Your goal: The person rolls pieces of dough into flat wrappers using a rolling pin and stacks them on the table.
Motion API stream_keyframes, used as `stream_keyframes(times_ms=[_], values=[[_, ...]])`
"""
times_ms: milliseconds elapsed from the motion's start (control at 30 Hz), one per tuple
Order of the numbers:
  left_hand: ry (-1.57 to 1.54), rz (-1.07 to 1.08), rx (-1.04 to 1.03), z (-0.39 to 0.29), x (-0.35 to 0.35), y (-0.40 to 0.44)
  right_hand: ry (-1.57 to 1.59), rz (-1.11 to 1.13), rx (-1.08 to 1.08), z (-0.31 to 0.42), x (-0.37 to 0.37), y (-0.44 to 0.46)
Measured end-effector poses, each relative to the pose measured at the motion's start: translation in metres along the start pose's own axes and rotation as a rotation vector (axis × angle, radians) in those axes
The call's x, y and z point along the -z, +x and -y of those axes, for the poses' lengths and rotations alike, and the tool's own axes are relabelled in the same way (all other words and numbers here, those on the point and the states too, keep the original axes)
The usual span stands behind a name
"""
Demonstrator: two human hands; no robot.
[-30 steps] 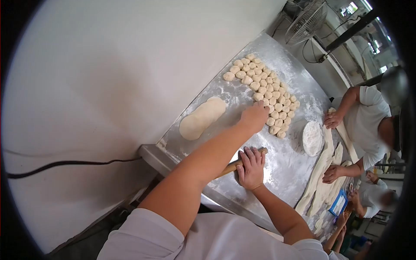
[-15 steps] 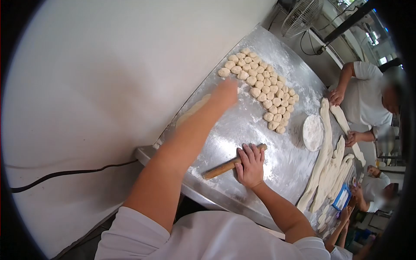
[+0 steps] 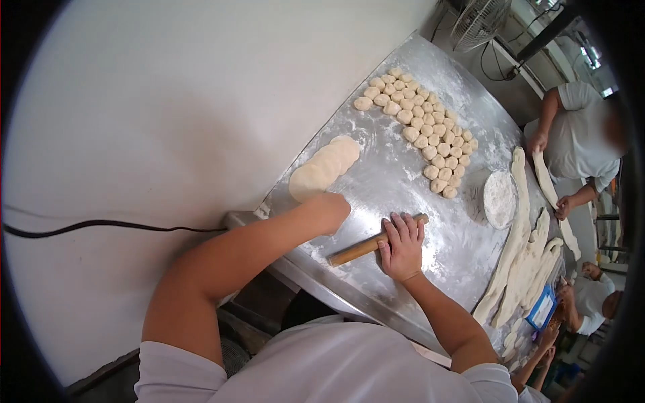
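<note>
My left hand is over the metal table, just below a row of overlapping flat dough rounds. Its fingers are hidden from the camera, so I cannot tell what it holds. My right hand lies palm down over a wooden rolling pin, thumb on one side and fingers across its right end. Farther up the table, many small dough balls sit grouped together, dusted with flour.
A round pile of flour lies right of the balls. Long dough strips stretch along the right side, with a blue tray near them. A co-worker handles a dough strip; other people are behind. A fan stands at the back.
My left hand has moved from the dough balls across to the flat rounds and down towards the near edge. My right hand has stayed on the rolling pin. The co-worker has lifted a dough strip.
</note>
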State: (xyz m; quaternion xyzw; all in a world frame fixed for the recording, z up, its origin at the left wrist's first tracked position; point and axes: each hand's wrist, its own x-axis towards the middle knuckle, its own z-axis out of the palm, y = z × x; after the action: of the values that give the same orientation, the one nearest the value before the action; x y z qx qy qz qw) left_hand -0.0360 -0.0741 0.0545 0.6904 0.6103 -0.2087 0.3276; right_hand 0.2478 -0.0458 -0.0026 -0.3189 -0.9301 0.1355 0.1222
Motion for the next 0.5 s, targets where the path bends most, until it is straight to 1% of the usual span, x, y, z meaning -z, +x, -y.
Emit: stream_keyframes(times_ms=[100,200,300,400,500], values=[[-0.342,-0.248,-0.128,0.007,0.002,0.0,0.016,-0.007,-0.004,0.001,0.002,-0.001],[-0.405,-0.273,-0.089,0.003,0.01,0.011,0.034,-0.021,0.0,0.002,0.003,-0.001],[-0.365,-0.255,-0.051,-0.004,0.018,0.026,0.034,-0.038,0.007,0.001,0.002,-0.002],[-0.255,-0.473,-0.045,-0.019,-0.008,0.047,0.029,-0.05,0.01,0.001,0.002,-0.001],[-0.128,-0.51,-0.2,-0.035,-0.014,0.06,0.051,-0.051,0.004,0.0,0.003,-0.001]])
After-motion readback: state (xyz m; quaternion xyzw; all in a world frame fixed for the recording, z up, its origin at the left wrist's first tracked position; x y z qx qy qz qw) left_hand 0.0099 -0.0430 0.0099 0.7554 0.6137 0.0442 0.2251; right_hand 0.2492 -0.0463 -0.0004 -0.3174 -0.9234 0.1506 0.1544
